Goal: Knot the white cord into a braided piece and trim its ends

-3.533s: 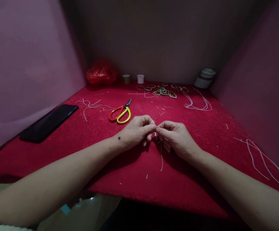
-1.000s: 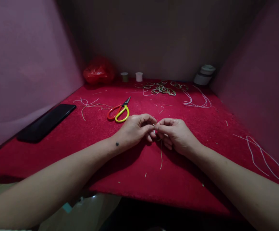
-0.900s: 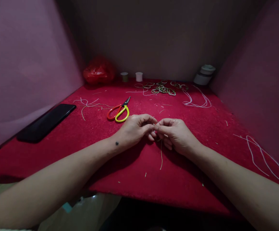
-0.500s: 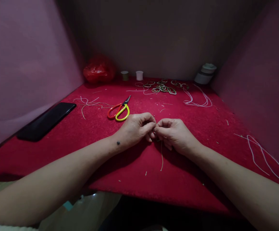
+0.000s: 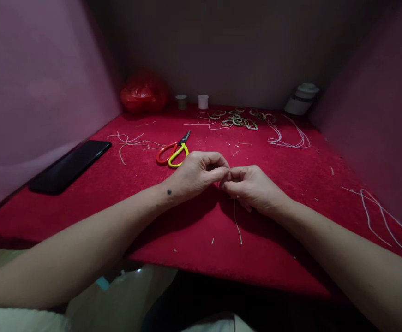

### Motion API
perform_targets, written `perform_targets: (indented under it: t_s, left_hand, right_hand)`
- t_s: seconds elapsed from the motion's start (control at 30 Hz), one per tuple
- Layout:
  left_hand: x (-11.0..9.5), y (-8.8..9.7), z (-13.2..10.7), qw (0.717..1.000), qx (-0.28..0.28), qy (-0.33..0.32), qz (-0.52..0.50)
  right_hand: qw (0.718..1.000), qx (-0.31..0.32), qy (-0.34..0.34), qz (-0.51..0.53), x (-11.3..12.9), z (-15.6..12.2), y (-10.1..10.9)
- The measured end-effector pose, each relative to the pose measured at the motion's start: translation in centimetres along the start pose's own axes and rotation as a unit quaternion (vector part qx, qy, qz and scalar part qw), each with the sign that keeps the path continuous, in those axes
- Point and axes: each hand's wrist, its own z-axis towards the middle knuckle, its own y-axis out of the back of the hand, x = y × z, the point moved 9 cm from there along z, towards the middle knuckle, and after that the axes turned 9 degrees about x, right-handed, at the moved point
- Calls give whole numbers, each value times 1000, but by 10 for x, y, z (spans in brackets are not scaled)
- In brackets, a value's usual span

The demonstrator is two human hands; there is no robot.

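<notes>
My left hand (image 5: 206, 170) and my right hand (image 5: 252, 186) meet over the middle of the red cloth, thumbs and forefingers pinched close together. A thin pale cord (image 5: 237, 221) hangs down from beneath my right hand, its lower end by the cloth. The part of the cord between the fingertips is hidden, so any knot there cannot be made out. Just beyond my left hand lie scissors (image 5: 175, 154) with one red and one yellow handle, blades pointing away.
A black phone (image 5: 71, 166) lies at left. Along the back stand a red plastic bag (image 5: 143, 94), two thread spools (image 5: 203, 102) and a white-lidded jar (image 5: 302, 99). Braided green-and-white cord loops (image 5: 237, 121), loose white strands (image 5: 377, 210) and snippets are scattered over the red cloth (image 5: 187, 230).
Both hands have stayed pinched together, the left fingertips now lapping slightly over the right. The hanging cord's end has swung a little to the right. The whole view has shifted slightly.
</notes>
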Motion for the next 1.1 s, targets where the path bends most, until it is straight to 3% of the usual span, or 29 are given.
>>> perform_targets:
  t_s: [0.3, 0.6, 0.73, 0.9, 1.03, 1.1]
  left_hand:
    - [-8, -6, -4, 998, -6, -24, 55]
    - [-9, -13, -7, 999, 35, -35, 7]
    - [-5, -15, -5, 992, 54, 4, -114]
    - [21, 0, -3, 976, 15, 113, -183]
    - [30, -12, -4, 966, 98, 157, -182]
    - [28, -16, -5, 965, 111, 159, -177]
  right_hand:
    - [999, -14, -16, -37, 3, 0, 0]
    - [1000, 5, 6, -8, 4, -1, -2]
    - [1000, 21, 12, 10, 4, -2, -2]
    - [999, 20, 27, 41, 4, -3, 0]
    - [997, 18, 33, 68, 2, -2, 1]
    - [997, 29, 36, 67, 2, -1, 0]
